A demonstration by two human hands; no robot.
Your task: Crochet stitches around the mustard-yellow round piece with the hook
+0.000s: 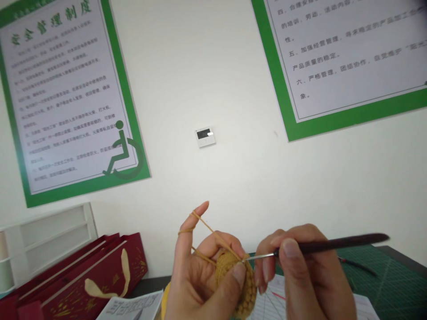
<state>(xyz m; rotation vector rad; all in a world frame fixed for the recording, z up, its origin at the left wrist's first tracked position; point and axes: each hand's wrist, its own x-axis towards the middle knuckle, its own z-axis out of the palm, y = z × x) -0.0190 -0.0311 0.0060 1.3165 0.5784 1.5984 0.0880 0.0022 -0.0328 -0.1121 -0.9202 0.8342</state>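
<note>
My left hand (207,275) pinches a round mustard-yellow crocheted piece (247,298) between thumb and fingers. Its raised index finger has yellow yarn (213,232) looped round it, running down to the piece. On the right, my right hand (300,271) grips a crochet hook (330,244) by its dark handle. The hook's thin metal shaft points left, and its tip meets the top edge of the crocheted piece beside my left thumb. The tip itself is too small to make out.
Dark red gift bags (116,271) stand at the lower left near printed sheets (136,306). A green cutting mat (393,280) lies at the right, with a dark thin tool (360,266) on it. Behind, the wall bears two green-framed posters (138,146) and a small thermostat (205,138).
</note>
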